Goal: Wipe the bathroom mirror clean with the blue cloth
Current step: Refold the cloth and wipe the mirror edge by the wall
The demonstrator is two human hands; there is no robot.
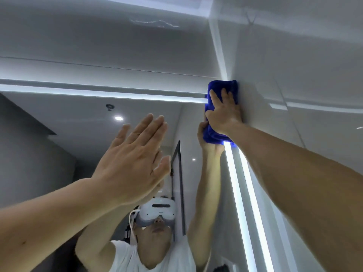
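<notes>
1. The left hand (pixel 131 163) is lying flat and open against the mirror (pixel 59 154), fingers straight and close together, gripping nothing; its forearm is coming in from the lower left.
2. The right hand (pixel 224 112) is pressing the blue cloth (pixel 222 89) with spread fingers against the mirror's top right corner; the hand is laid flat on the bunched cloth rather than closed around it; the arm is reaching up from the lower right.
3. The cloth is sitting where the glowing light strip (pixel 98 93) along the top edge is meeting the vertical strip (pixel 235 193) on the right side; part of it is lapping onto the white wall (pixel 294 75) beside the mirror.
4. In the glass, a reflected person in a white shirt (pixel 127 258) is wearing a white headset (pixel 157 212); a ceiling spotlight (pixel 118 118) is shining above.
</notes>
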